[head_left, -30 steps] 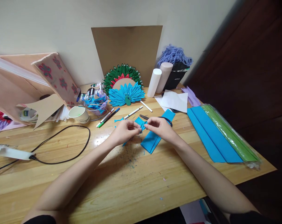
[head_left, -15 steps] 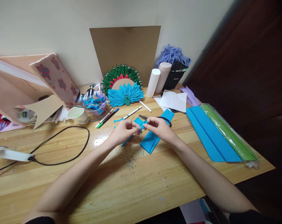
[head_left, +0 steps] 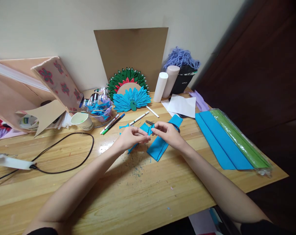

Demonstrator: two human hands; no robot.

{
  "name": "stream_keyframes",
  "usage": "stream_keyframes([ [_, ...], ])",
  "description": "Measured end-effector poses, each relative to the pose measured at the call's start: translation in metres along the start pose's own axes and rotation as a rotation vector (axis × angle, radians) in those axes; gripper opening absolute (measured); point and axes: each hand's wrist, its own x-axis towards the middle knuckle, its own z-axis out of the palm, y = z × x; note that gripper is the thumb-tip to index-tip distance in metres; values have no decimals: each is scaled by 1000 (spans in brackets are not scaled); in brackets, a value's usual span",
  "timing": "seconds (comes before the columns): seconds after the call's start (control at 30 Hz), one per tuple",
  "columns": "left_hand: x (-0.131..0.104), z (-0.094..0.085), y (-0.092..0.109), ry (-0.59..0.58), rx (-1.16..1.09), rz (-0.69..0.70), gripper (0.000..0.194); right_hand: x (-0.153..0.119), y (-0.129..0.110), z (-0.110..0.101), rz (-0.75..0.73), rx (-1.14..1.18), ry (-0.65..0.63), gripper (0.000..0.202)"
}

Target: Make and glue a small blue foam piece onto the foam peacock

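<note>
Over the middle of the table, my right hand pinches a small blue crepe paper piece between thumb and fingertips. Just left of that piece is my left hand, its fingers stretched out and parted; whether a fingertip touches the paper I cannot tell. A folded strip of blue crepe paper lies under and below my right hand. Scissors lie behind the right hand, partly hidden by it. More cut blue scraps are on the table by my left hand.
Behind are markers, a blue paper peacock, a bowl of scraps and a paper cup. Blue and green crepe paper lies to the right. A glue gun with a looped black cord sits at left.
My left fingers have come off the small blue piece and straightened out. The right hand keeps the piece, which is now turned more upright.
</note>
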Motion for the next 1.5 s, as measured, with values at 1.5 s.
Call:
stream_keyframes([
  [1.5,-10,-2,-1,279,423,502,16,-7,-6,-5,-204,-167,124,27],
])
